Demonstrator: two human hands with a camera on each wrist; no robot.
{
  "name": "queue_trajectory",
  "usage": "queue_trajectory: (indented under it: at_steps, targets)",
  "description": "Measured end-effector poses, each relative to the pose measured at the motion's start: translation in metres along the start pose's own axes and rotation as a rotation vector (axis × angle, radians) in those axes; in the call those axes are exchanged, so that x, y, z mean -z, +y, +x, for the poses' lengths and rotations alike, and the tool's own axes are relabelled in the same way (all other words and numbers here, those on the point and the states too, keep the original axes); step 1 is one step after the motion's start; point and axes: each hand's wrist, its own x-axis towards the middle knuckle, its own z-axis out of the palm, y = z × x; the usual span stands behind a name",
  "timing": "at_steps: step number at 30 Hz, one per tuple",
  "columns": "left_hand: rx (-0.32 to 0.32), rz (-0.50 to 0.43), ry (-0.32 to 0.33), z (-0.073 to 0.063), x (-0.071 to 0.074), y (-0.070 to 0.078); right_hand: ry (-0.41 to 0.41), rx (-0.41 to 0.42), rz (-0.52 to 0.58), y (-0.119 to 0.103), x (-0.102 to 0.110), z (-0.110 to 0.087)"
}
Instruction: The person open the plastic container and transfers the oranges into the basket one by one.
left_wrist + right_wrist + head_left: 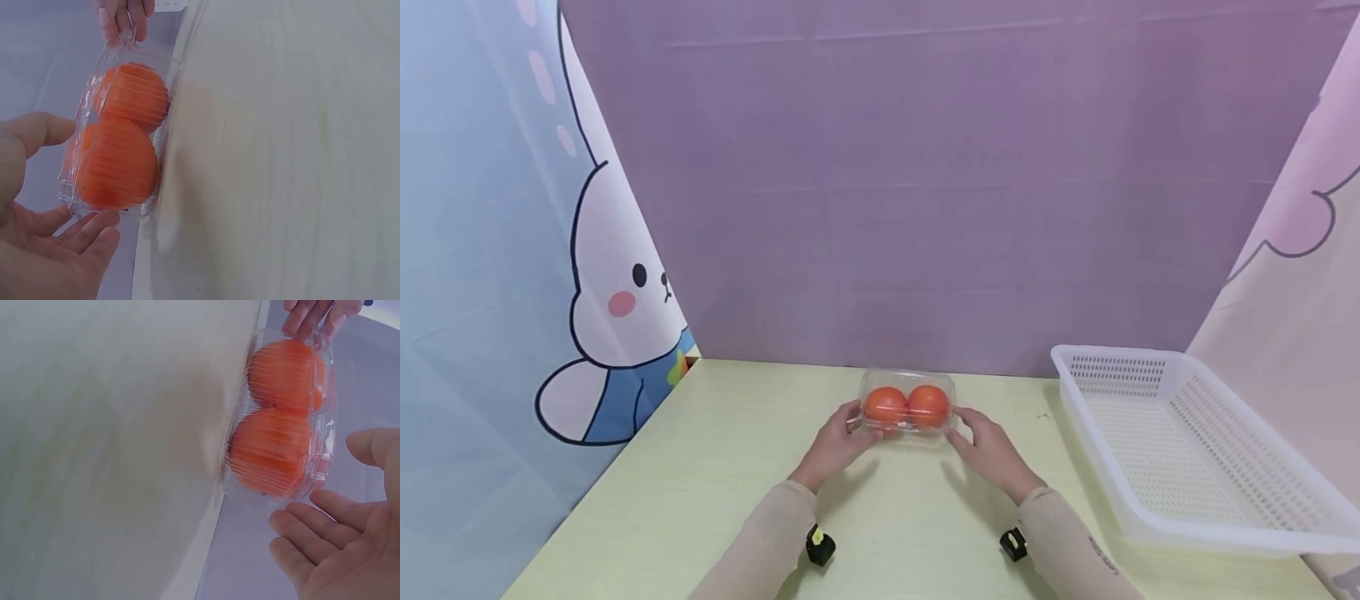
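A: Where's the box?
B: The clear plastic box (906, 381) is over the far part of the table (700, 467), between both hands. I can't tell whether it rests on the wood.

A: And inside it?
B: Two round, orange-red fruits, one on the left (886, 406) and one on the right (928, 406), side by side and touching.

A: What about the left hand (838, 439)?
B: It's at the box's left end. The thumb stands apart from the fingers, which lie loosely extended at that end; I can't tell how hard they press.

A: And the right hand (992, 450)?
B: At the other end. Its thumb is spread wide, clear of the plastic in the right wrist view; the fingers are nearly straight, fingertips just by the end.

A: Further out?
B: Pale sleeves on both arms, then a white basket (1180, 467) with slotted sides, on the right. Behind the table hangs a purple cloth (925, 183); on the left, a blue curtain (467, 250) with a cartoon rabbit (617, 275).
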Motion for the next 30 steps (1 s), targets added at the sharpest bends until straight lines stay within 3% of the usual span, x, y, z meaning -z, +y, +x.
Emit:
queue_trajectory:
  at_steps: [15, 30]
  targets:
    - [0.012, -0.021, -0.009, -0.01, -0.006, 0.004, 0.008, -0.014, 0.016, -0.004, 0.006, -0.011]
    - [0.004, 0.021, 0.074, -0.009, -0.015, 0.004, 0.035, -0.02, -0.02, 0.001, 0.006, -0.007]
